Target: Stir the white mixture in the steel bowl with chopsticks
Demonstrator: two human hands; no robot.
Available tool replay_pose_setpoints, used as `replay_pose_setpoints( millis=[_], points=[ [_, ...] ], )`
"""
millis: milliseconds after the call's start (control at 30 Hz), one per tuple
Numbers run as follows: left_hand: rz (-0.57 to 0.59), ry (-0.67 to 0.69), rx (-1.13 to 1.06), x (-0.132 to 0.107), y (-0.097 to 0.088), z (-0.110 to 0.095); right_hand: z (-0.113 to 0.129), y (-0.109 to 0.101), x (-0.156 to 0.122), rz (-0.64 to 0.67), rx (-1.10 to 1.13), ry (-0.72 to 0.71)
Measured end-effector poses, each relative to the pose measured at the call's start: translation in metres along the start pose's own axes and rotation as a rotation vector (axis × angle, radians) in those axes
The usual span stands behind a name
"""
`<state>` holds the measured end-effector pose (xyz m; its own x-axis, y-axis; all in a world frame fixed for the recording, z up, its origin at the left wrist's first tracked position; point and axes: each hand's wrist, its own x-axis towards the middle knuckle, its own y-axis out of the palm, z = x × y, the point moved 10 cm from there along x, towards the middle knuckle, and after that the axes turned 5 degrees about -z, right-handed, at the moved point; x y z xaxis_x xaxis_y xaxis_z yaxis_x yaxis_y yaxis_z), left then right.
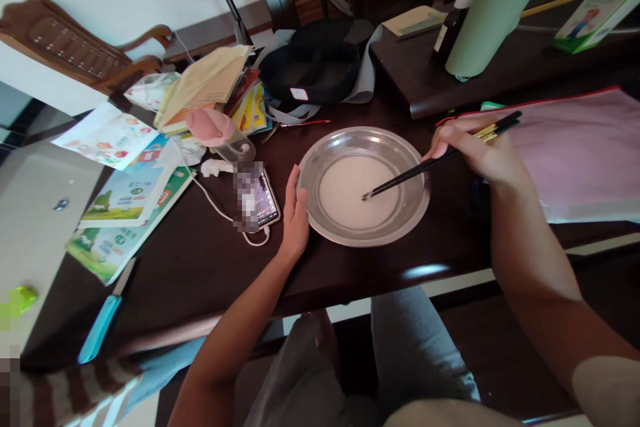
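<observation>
A round metal bowl (314, 213) stands on the dark table in front of me, with a milky white liquid (350, 187) in its bottom. My left hand (296, 217) holds the bowl at its left edge, thumb by the rim and fingers along the outside. In my right hand (473, 147), above and right of the bowl, is a pair of black chopsticks (415, 172) with gold bands near the top. Their tips meet the liquid near the bowl's middle, with a little white on them.
Left of the bowl lie a phone (267, 197) with a white cable, and a clear cup with a pink lid (213, 127). A blue-handled knife (103, 327) rests near the table's left edge. Behind is a black bag (310, 73); a pink folder (575, 153) lies at right.
</observation>
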<state>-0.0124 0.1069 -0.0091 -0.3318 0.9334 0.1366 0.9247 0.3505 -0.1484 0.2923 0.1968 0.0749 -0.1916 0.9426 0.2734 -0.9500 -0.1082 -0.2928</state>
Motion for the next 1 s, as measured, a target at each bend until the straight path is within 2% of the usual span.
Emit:
replay_pose_setpoints(
  millis=[100,167,300,367,433,533,600,733,800,1000],
  points=[
    [0.003,-0.004,-0.002,0.0,0.001,0.001,0.001,0.021,-0.004,0.151,-0.049,-0.005],
    [0.001,-0.007,-0.006,0.0,0.001,0.001,0.002,0.026,-0.005,0.164,-0.083,-0.021],
    [0.003,-0.002,-0.011,0.0,0.001,0.0,0.001,0.001,0.001,-0.033,-0.098,-0.025],
    [0.002,-0.001,-0.018,0.0,0.001,0.0,0.001,-0.007,0.001,-0.074,-0.064,-0.023],
    [0.002,-0.006,-0.022,0.0,0.001,0.001,0.001,-0.002,0.0,-0.008,-0.036,-0.013],
    [0.002,-0.01,-0.021,0.0,0.001,0.001,0.002,0.02,-0.004,0.154,-0.033,-0.012],
    [0.003,-0.005,-0.016,0.0,0.001,0.0,0.003,0.025,-0.005,0.182,-0.054,-0.023],
    [0.003,0.004,0.004,0.0,0.001,0.001,0.002,0.002,0.001,0.002,-0.066,-0.041],
    [0.008,0.001,-0.002,0.0,0.001,0.003,0.003,-0.006,0.002,-0.038,-0.019,-0.048],
    [0.002,0.002,0.008,0.001,0.001,0.002,0.002,0.023,-0.004,0.172,-0.047,-0.034]
  ],
)
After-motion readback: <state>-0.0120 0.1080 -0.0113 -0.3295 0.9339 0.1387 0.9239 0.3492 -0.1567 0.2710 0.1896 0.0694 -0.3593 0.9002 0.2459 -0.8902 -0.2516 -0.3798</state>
